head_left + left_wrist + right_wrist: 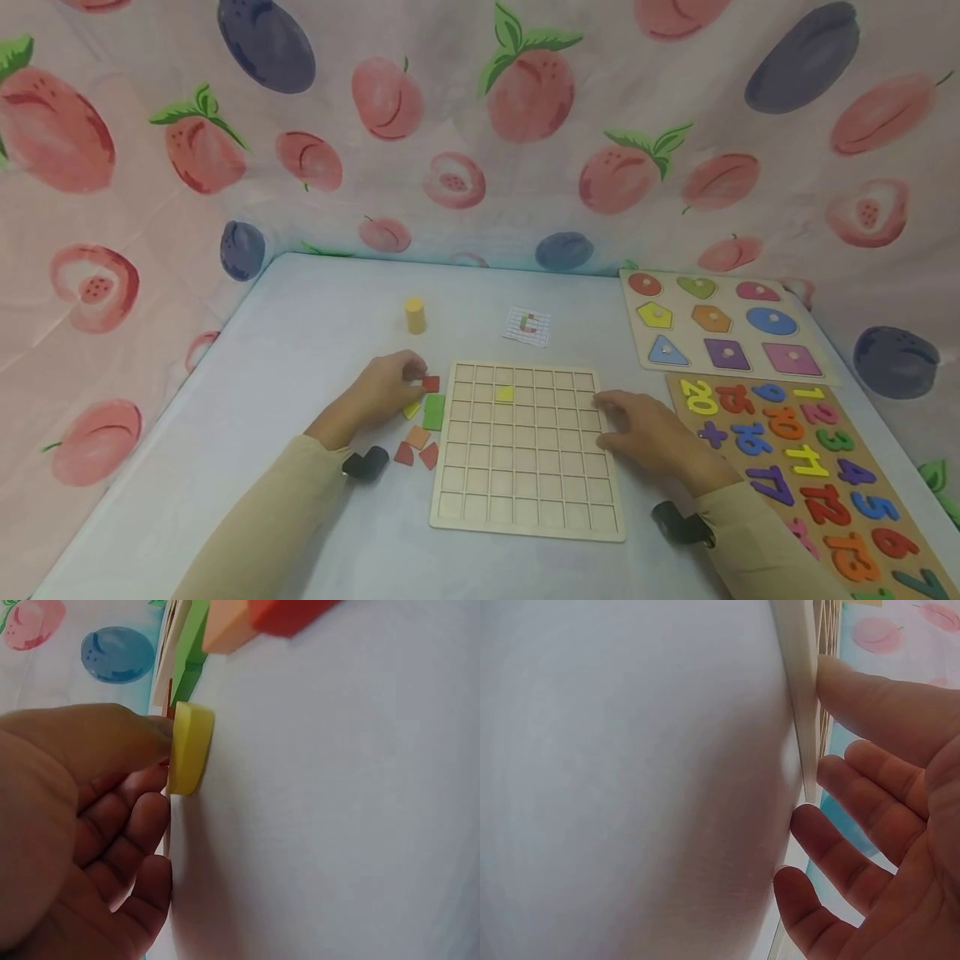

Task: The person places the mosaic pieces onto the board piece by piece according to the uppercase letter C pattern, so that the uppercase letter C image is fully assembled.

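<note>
My left hand (386,387) is at the left of the wooden grid board (528,532), its thumb and forefinger tips at the edge of a red square tile (431,383). A yellow tile (191,748) stands out close by the thumb in the left wrist view and partly hides the red one. Loosely bent, the fingers of my right hand (648,433) touch the board's right edge, the thumb (881,705) resting on its rim. One yellow tile (505,393) lies in a cell near the board's top.
Green tiles (433,412), an orange tile (417,437) and red tiles (404,453) lie left of the board. Behind it are a yellow cylinder (415,317) and a pattern card (527,326). A shape puzzle (637,346) and a number puzzle (693,429) lie at the right.
</note>
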Demonstrator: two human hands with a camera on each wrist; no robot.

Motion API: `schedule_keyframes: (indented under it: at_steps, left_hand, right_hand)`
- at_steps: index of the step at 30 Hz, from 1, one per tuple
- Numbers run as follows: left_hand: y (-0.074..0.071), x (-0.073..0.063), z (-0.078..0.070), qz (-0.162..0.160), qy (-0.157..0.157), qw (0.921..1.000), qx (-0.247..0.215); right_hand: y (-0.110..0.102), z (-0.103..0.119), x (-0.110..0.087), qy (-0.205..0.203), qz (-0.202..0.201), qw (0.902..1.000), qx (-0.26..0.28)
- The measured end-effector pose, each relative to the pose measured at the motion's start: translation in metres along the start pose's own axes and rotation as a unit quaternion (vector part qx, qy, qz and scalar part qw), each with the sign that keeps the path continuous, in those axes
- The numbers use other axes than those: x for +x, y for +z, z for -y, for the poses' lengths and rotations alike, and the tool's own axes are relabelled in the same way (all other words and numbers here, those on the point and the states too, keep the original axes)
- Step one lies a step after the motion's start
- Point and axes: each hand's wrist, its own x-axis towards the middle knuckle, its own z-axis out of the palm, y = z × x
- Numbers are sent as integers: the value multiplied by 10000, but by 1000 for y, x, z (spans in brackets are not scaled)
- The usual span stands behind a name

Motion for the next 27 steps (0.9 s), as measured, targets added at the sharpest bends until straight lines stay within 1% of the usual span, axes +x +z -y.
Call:
schedule_keyframes:
  at_steps: [5,13,20,23,27]
  left_hand:
    - [-3,0,1,65,60,10000,-4]
    - [-3,2,1,106,12,9999,-53]
    - [-5,1,-4,85,85,9999,41]
    - [-6,0,-9,35,213,9997,144]
    - [-6,0,-19,10,510,9984,246]
  right_hand:
    - [0,0,0,-10,5,10000,25]
    - [0,0,0,-8,12,10000,23]
    - [0,0,0,-22,0,10000,-22]
    - [0,0,0,-9,-3,10000,-16]
    - [0,0,0,4,9,10000,16]
